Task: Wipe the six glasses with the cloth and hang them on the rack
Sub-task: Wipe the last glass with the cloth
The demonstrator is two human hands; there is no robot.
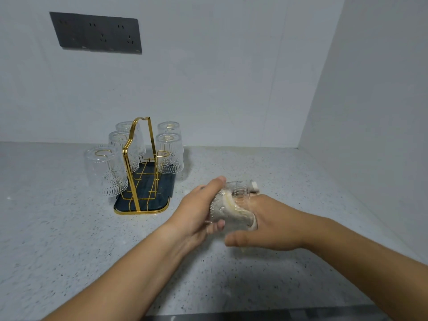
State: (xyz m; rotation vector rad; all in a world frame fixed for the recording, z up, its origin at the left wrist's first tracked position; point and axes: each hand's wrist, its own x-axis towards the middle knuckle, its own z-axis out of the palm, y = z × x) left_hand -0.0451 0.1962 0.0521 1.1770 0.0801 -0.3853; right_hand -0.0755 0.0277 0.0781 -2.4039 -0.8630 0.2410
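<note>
The rack (138,144) is bright gold wire on a blackish blue-green tray (167,181) rimmed in gold. Its five glasses (105,170) are clear, with fine vertical ribs and a fan-like rosette (plainest on the right-hand ones). The near glass (238,193) is clear and ribbed too, the cloth (252,222) cream with a yellow edge. The counter (69,239) is pale grey with dark flecks, the wall (231,77) plain grey-white, and the far-left socket panel (96,32) charcoal.

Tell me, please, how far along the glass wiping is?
Done: five glasses hang upside down on the rack. In hand: the left hand grips the sixth glass while the right hand works the cloth in it. Left: finish wiping and hang it on the free peg at the rack's front right.
</note>
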